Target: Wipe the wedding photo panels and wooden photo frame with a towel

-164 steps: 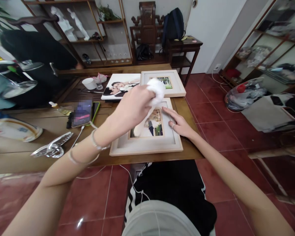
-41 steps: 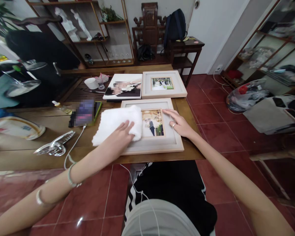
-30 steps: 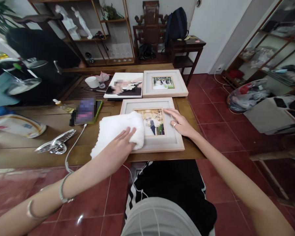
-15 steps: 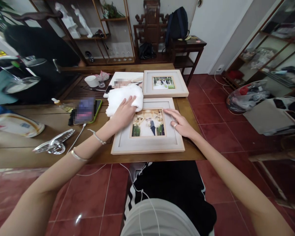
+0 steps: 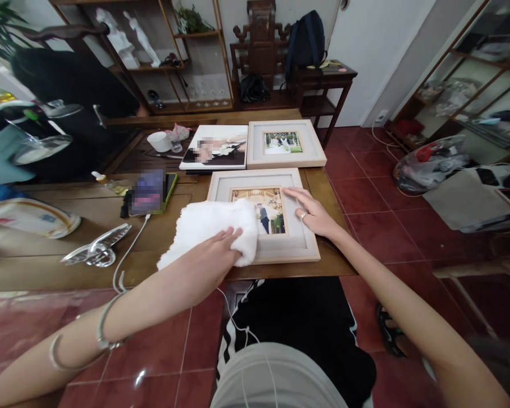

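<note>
A pale wooden picture frame (image 5: 297, 241) with a photo in it lies flat at the near edge of the wooden table (image 5: 59, 266). My left hand (image 5: 215, 255) presses a white towel (image 5: 208, 226) onto the frame's near left part, fingers flat on the cloth. The towel covers the left side of the frame and photo. My right hand (image 5: 312, 212) rests flat on the frame's right border, fingers spread, a ring on one finger.
Behind lie a second framed photo (image 5: 284, 143) and a frameless print (image 5: 216, 148). A phone (image 5: 148, 192) with a white cable, a white cup (image 5: 159, 141), a plate (image 5: 25, 218) and a shiny metal piece (image 5: 96, 252) sit to the left. Shelves and a chair stand beyond.
Half a second ago my left hand held the towel at the frame's far left corner. It has swept toward me to the near left part. My right hand has stayed put.
</note>
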The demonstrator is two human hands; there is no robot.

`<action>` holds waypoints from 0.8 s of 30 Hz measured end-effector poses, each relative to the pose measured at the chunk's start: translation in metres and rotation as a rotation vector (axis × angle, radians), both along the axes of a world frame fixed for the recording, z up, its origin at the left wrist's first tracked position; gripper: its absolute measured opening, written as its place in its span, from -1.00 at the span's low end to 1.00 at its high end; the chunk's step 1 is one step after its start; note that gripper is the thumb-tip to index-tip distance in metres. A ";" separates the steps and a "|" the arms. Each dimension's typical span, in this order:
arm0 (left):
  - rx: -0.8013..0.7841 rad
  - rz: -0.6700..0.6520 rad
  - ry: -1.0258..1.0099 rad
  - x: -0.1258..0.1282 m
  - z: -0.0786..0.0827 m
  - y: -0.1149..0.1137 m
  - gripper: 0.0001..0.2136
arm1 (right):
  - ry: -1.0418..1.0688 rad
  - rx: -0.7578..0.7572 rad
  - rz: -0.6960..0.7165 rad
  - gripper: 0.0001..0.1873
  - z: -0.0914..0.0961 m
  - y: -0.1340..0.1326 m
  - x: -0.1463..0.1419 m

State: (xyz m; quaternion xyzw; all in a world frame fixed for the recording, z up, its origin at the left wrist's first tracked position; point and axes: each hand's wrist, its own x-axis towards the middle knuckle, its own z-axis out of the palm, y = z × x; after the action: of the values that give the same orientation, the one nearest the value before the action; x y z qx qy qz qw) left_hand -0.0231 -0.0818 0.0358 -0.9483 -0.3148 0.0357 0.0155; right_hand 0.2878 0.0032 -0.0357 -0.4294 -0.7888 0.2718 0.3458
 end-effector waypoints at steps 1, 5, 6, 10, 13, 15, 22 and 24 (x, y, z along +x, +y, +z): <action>-0.007 -0.002 -0.009 0.001 0.000 -0.003 -0.71 | -0.002 -0.001 -0.001 -0.27 0.000 0.000 0.000; -0.019 0.059 -0.040 0.015 -0.007 0.011 -0.73 | -0.005 -0.009 -0.008 -0.28 0.001 -0.001 -0.001; -0.004 0.091 -0.046 0.019 -0.010 0.019 -0.73 | -0.003 -0.010 -0.007 -0.28 0.000 -0.001 -0.001; 0.102 0.234 -0.071 0.030 -0.019 0.063 -0.71 | 0.004 -0.007 0.000 -0.28 -0.001 0.000 0.000; 0.182 0.309 -0.127 0.030 -0.022 0.103 -0.74 | 0.007 -0.003 0.004 -0.28 -0.003 0.001 0.002; 0.228 0.329 -0.145 0.029 -0.024 0.126 -0.72 | 0.010 -0.005 0.002 -0.27 -0.003 0.002 0.002; 0.175 0.162 0.012 0.036 -0.020 0.119 -0.73 | 0.013 0.003 0.003 -0.27 -0.005 0.003 0.003; 0.125 0.119 0.073 0.039 -0.010 0.092 -0.75 | 0.010 0.008 0.004 -0.27 -0.005 0.003 0.002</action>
State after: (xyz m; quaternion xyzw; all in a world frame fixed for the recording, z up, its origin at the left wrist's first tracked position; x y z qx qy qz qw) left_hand 0.0163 0.0104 0.0253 -0.9232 -0.3716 0.0514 0.0842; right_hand 0.2900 0.0062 -0.0409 -0.4252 -0.7888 0.2717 0.3509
